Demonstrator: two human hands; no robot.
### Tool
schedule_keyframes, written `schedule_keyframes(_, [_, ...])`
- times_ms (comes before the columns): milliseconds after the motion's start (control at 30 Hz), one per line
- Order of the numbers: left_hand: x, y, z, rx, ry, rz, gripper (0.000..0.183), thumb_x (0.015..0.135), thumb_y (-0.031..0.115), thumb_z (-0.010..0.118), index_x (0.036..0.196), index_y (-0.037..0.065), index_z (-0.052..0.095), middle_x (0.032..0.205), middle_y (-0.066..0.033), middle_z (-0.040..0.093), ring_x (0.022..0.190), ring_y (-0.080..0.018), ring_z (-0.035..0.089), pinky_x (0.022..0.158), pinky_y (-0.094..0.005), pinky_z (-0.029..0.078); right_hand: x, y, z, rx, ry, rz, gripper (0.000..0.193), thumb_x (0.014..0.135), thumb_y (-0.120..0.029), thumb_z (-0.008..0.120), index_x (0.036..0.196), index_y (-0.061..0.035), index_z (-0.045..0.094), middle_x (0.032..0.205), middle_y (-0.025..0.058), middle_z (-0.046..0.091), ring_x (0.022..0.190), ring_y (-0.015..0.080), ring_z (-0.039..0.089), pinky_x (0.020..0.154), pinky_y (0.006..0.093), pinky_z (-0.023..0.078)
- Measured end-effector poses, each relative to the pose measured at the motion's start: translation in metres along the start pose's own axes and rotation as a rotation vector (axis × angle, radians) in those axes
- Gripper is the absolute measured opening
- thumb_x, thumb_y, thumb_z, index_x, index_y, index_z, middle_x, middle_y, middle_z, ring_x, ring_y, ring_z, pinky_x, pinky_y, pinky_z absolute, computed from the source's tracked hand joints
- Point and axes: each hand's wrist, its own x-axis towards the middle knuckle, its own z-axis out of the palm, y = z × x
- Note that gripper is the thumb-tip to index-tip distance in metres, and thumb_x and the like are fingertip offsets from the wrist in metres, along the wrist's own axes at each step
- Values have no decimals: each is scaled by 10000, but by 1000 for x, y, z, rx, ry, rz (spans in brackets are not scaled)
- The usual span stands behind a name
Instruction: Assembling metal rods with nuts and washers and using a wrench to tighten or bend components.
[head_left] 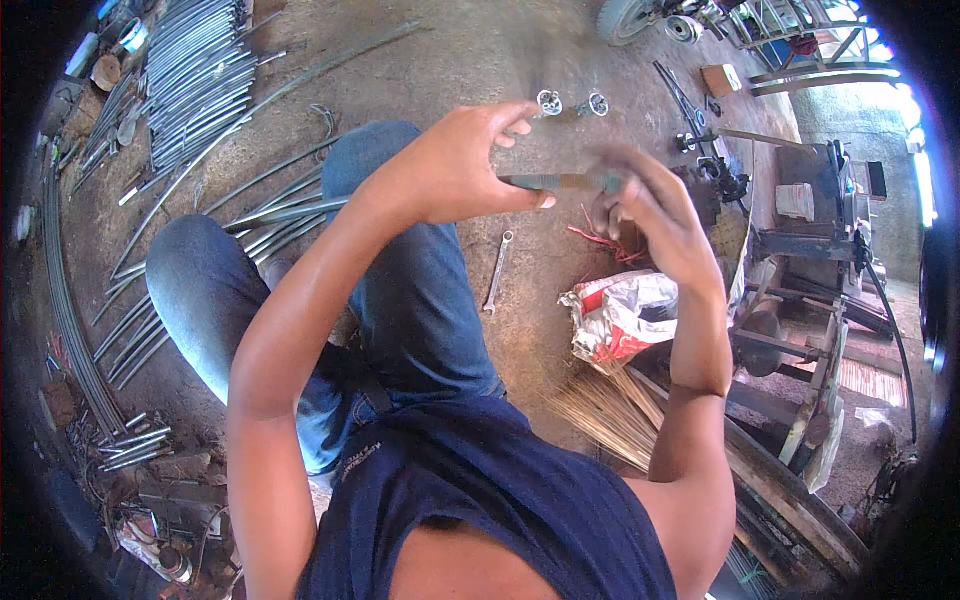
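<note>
A long metal rod [290,211] runs from the left, across my raised knee and beneath my left wrist. Its threaded end [560,182] comes out between the thumb and fingers of my left hand [470,165], which is loosely closed around it. At the tip, a greenish piece [608,183], perhaps a nut, is partly covered by my right hand [660,215]. The fingers of that hand curl around the rod's end and are smeared by motion. On the floor below lies a combination wrench [498,272]. Two small containers of metal parts [549,102] stand beyond my hands.
Bundles of metal rods [200,80] cover the floor at left. A red and white sack [625,310] and straw-like bristles [605,410] lie near my right arm. A workbench frame [810,245] stands at right, a wheel [625,20] at the far edge.
</note>
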Motion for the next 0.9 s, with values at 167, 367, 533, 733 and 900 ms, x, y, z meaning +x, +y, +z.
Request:
schedule_keyframes(167, [0, 3, 1, 111, 9, 5, 742, 697, 334, 847, 1270, -46, 569, 1213, -227, 636, 1105, -307, 643, 969, -389, 484, -1, 1, -2, -72, -75, 189, 271, 792, -28, 750, 1053, -6, 681, 828, 48, 664, 721, 171, 622, 643, 309, 494])
schedule_keyframes(367, [-1, 2, 4, 180, -5, 39, 678, 705, 311, 830, 1229, -53, 599, 1153, -235, 659, 1043, -311, 671, 915, -375, 512, -1, -3, 3, -557, 5, -516, 286, 701, 57, 732, 975, -24, 712, 893, 117, 672, 803, 266, 651, 719, 326, 515])
schedule_keyframes(533, [-1, 1, 2, 142, -20, -9, 657, 707, 293, 822, 1222, -51, 604, 1145, -233, 663, 1027, -305, 677, 899, -373, 519, 0, 0, -7, -611, 40, -703, 280, 619, 129, 667, 846, -30, 711, 934, 120, 675, 866, 261, 662, 757, 329, 526])
schedule_keyframes(733, [-1, 5, 3, 153, -14, 0, 646, 707, 263, 815, 1229, -51, 598, 1158, -227, 660, 1029, -310, 677, 899, -373, 518, -4, 33, -21, 582, 124, 21, 198, 872, -16, 568, 1068, 9, 553, 935, 93, 593, 778, 173, 574, 655, 278, 444])
schedule_keyframes(900, [-2, 5, 8, 233, 87, 147, 582, 703, 204, 746, 1204, -50, 596, 1106, -258, 654, 982, -386, 663, 878, -423, 529, -26, 50, 13, 917, 25, 351, 186, 947, -117, 541, 1094, -3, 551, 856, 42, 517, 687, 117, 468, 579, 248, 375])
